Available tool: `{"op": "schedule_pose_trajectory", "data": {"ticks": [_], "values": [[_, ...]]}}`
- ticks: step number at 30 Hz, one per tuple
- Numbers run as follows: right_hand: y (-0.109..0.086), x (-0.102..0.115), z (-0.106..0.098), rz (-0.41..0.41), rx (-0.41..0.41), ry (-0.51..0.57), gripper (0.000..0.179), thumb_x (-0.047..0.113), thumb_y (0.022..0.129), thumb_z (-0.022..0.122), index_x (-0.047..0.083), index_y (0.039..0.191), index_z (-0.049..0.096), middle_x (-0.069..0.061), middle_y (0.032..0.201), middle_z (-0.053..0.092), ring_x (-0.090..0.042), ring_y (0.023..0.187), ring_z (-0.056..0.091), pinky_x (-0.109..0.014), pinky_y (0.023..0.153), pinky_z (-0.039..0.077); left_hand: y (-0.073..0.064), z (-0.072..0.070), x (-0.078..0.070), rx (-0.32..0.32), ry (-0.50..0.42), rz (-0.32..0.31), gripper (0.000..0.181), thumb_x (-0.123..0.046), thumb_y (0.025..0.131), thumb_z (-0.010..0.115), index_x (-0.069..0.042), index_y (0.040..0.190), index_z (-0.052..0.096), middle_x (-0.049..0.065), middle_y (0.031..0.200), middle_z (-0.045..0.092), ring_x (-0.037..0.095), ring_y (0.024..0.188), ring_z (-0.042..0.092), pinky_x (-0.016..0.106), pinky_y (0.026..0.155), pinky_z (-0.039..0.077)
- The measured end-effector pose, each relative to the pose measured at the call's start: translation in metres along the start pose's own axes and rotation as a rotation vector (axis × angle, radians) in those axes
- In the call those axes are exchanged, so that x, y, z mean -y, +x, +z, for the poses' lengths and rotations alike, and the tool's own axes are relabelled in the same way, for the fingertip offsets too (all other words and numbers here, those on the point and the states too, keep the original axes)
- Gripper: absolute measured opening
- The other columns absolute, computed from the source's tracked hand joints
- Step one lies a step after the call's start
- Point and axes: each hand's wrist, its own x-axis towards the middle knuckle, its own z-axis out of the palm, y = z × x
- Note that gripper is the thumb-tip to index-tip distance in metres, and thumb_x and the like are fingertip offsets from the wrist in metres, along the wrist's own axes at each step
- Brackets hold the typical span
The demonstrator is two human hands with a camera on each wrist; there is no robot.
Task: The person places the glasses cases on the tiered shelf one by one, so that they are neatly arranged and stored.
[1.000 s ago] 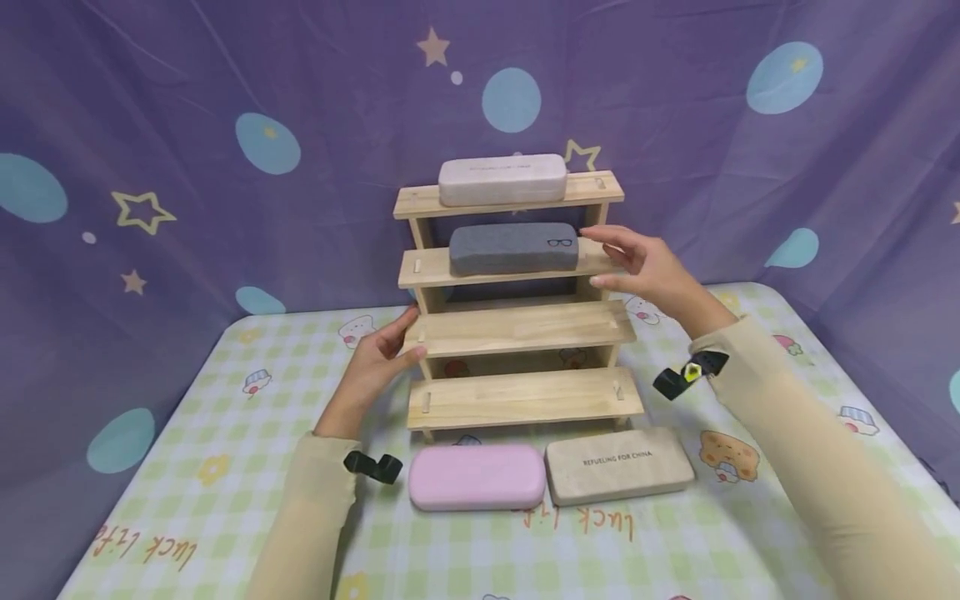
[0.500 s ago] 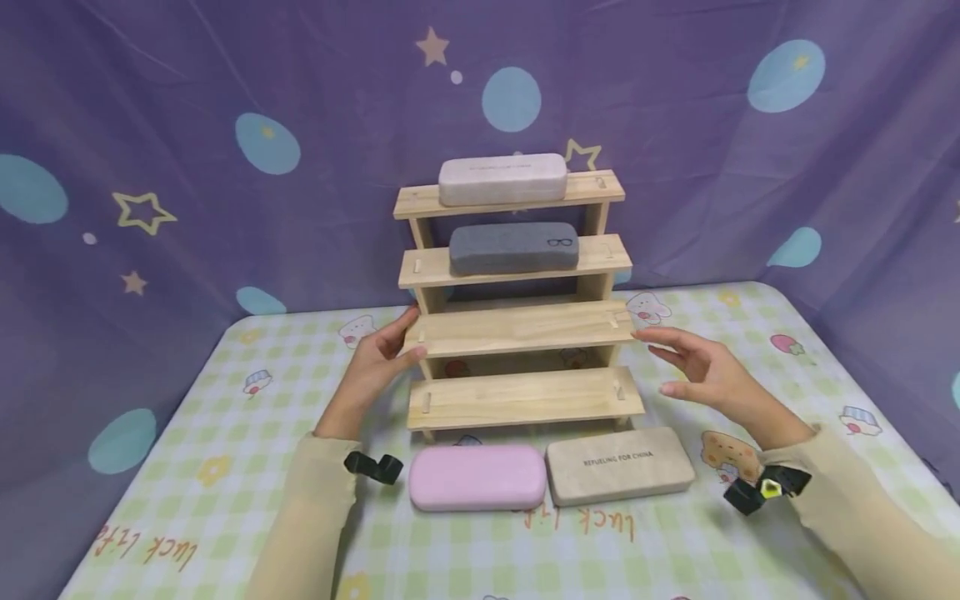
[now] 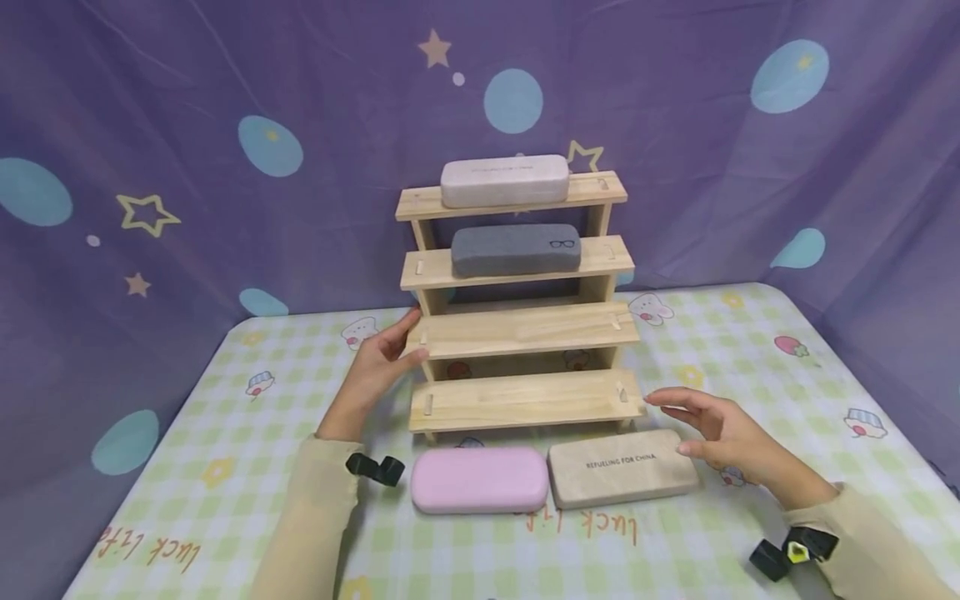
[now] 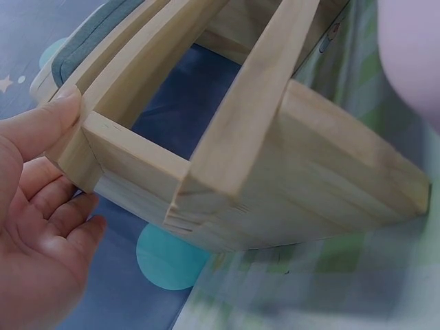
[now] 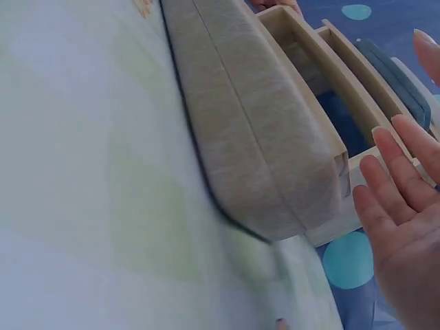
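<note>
A stepped wooden shelf (image 3: 525, 329) stands at the middle of the table. My left hand (image 3: 377, 367) holds its left end at the second board from the bottom; in the left wrist view the thumb lies on the board's end and the fingers curl below. By the right end of a beige glasses case (image 3: 622, 471), lettered "REFUELING FOR CHINA", is my right hand (image 3: 738, 437), fingers spread and holding nothing. The right wrist view shows a gap between the fingers and that case. Left of the case lies a pink glasses case (image 3: 480, 481).
On the top board sits a pale glasses case (image 3: 504, 182), and one board lower a blue-grey glasses case (image 3: 515, 250) with a spectacles print. A checked tablecloth (image 3: 247, 450) covers the table. Behind the shelf hangs a purple curtain (image 3: 360, 100).
My right hand has come away from the blue-grey glasses case and moved down and right to the beige one. The left hand keeps its place on the shelf.
</note>
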Motion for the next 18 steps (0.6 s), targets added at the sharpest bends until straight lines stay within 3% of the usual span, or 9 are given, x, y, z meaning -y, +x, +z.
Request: {"op": "schedule_pose_trajectory", "data": {"ticks": [6, 11, 18], "values": [[-0.008, -0.002, 0.002, 0.122, -0.019, 0.013, 0.049, -0.017, 0.083, 0.054, -0.016, 0.129, 0.04, -0.008, 0.135, 0.051, -0.008, 0.127, 0.045, -0.02, 0.105, 0.036, -0.001, 0.0, -0.003, 0.004, -0.003, 0.0, 0.062, 0.004, 0.089, 0.06, 0.006, 0.143, 0.031, 0.016, 0.151, 0.028, 0.024, 0.139, 0.027, 0.027, 0.112, 0.024], [-0.014, -0.005, 0.005, 0.148, -0.027, 0.045, 0.047, -0.017, 0.083, 0.053, -0.014, 0.129, 0.042, -0.004, 0.133, 0.053, -0.006, 0.126, 0.045, -0.015, 0.105, 0.033, -0.001, 0.001, -0.003, 0.003, -0.006, -0.003, 0.062, 0.004, 0.089, 0.06, 0.006, 0.143, 0.031, 0.016, 0.151, 0.028, 0.023, 0.139, 0.027, 0.029, 0.113, 0.023], [-0.021, -0.012, 0.01, 0.251, 0.019, 0.218, 0.051, -0.011, 0.087, 0.052, -0.009, 0.136, 0.038, -0.008, 0.141, 0.045, -0.009, 0.123, 0.047, -0.023, 0.094, 0.045, 0.0, 0.0, -0.001, -0.003, -0.002, 0.002, 0.062, 0.003, 0.089, 0.061, 0.005, 0.143, 0.032, 0.017, 0.151, 0.028, 0.023, 0.139, 0.027, 0.029, 0.113, 0.023]]}}
